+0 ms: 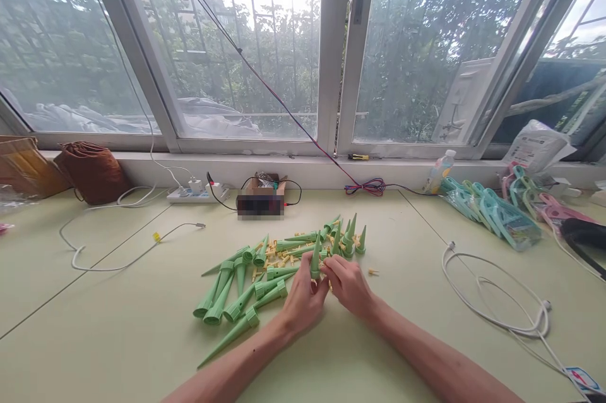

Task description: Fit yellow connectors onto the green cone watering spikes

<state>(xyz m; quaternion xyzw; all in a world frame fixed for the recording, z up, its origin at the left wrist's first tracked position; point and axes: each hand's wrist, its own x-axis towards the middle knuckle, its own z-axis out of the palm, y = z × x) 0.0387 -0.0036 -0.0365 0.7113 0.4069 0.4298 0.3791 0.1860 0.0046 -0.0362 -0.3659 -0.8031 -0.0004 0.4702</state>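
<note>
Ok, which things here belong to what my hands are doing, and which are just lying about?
In use: green spike between left hand and right hand; pile of green spikes; small yellow parts.
Lying about: power strip; white cable; brown bag; bottle.

both hands meet at the table's middle: left hand (303, 299) holds a green spike (315, 259) upright, right hand (349, 286) touching its base; green spikes (237, 292) and yellow bits (279, 258) lie scattered just left and beyond.
</note>
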